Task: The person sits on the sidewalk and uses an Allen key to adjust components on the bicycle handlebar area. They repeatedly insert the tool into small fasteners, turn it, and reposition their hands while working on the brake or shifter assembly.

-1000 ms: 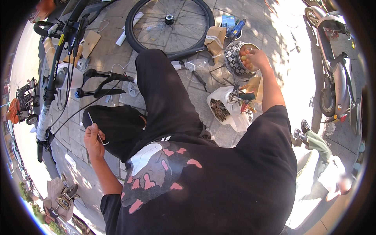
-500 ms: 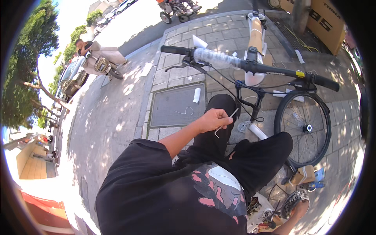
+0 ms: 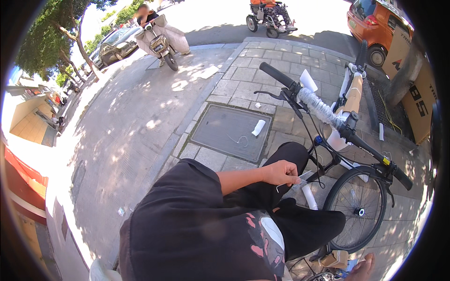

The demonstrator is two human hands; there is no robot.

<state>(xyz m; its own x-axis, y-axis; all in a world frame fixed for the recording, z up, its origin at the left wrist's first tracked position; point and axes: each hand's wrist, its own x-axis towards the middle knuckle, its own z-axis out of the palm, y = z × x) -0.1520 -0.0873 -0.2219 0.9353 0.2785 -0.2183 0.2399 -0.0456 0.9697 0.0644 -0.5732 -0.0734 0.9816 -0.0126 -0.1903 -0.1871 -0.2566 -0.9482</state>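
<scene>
I am seated with black-trousered legs bent, and my left hand [image 3: 284,173] is closed on a thin L-shaped metal hex key [image 3: 278,187], over my thigh beside the front fork of a bicycle [image 3: 337,161]. The bicycle's handlebar [image 3: 375,151] is partly wrapped in bubble film. A loose wheel [image 3: 335,195] lies to the right of my knee. My right hand [image 3: 364,266] shows at the lower right edge, near a cardboard piece [image 3: 336,259] and blue items; its fingers are curled, and what they hold, if anything, is hidden.
A metal cover [image 3: 220,126] is set in the pavement. A person [image 3: 145,18] is on a scooter [image 3: 158,44]. Another sits in a wheeled chair [image 3: 269,21]. An orange car [image 3: 364,21], cardboard boxes [image 3: 415,117] and a post [image 3: 402,86] stand at upper right.
The view has swung leftward and up toward the street. My right hand, earlier at a bowl of small red-orange round items, now shows at the lower edge. The hex key stays in my left hand.
</scene>
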